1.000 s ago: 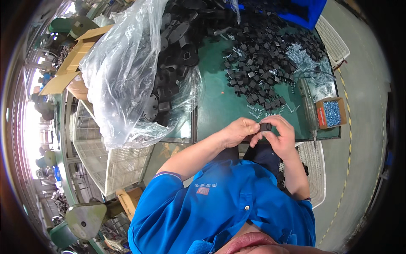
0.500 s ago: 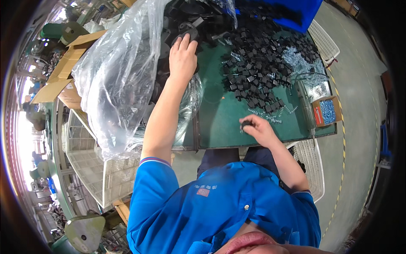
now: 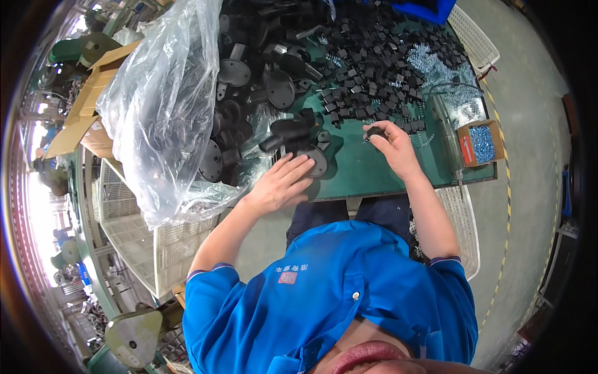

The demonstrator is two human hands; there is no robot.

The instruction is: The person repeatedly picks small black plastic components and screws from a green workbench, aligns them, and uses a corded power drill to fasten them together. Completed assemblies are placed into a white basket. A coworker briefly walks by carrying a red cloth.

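Observation:
My left hand (image 3: 281,185) lies with its fingers stretched out over a black part with a round flat base (image 3: 318,163), close to the table's front edge. Other black parts, slightly blurred, rest against that one. Between the thumb and fingers of my right hand (image 3: 398,151) is a small black block (image 3: 375,131), held just above the green table. Beyond it spreads a heap of small black blocks (image 3: 367,75), with loose coil springs (image 3: 427,62) on its right side. More round-based black parts (image 3: 234,73) are heaped at the left, beside a clear plastic bag (image 3: 162,112).
At the right table edge, a long grey cylindrical tool (image 3: 445,131) lies near an open cardboard box (image 3: 466,149) of small bluish metal pieces (image 3: 481,144). A blue bin (image 3: 430,9) stands at the back. White plastic baskets (image 3: 184,249) flank the table.
My left hand has come back from the far heap to the near edge, where round-based parts now lie under it. My right hand has moved farther in over the table, still pinching the black block.

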